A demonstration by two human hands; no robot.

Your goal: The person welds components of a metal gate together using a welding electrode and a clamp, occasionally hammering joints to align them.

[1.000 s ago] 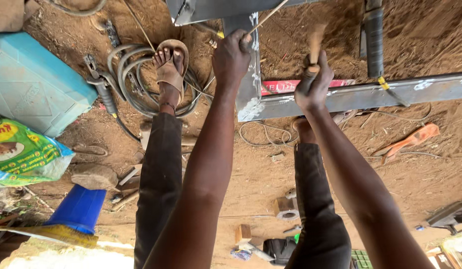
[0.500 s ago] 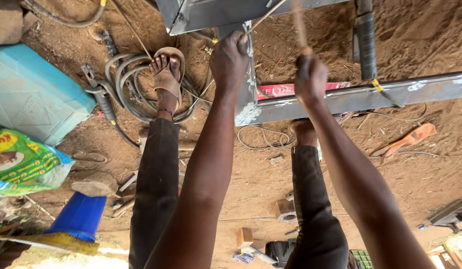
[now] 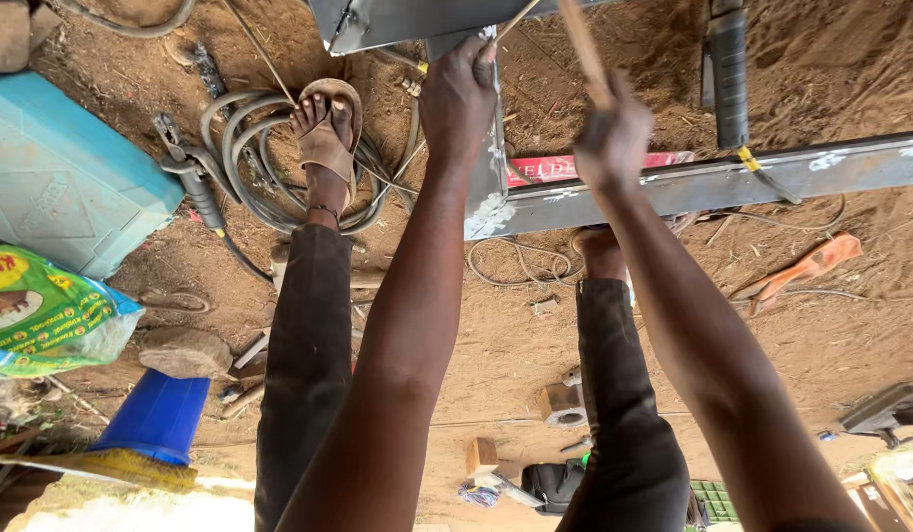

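A long grey steel beam [image 3: 732, 182] runs above the dirt floor [image 3: 850, 325], meeting an upright steel piece [image 3: 488, 167]. The left hand [image 3: 458, 99] clamps that upright steady; the right hand [image 3: 614, 138] grips a raised wooden hammer handle [image 3: 582, 49]. This looks like mid-hammering, and the strike needs careful aim at the joint.

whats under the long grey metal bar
Under the metal bar lie sandy ground, a red flat piece and thin looped wire; the right hand covers part.
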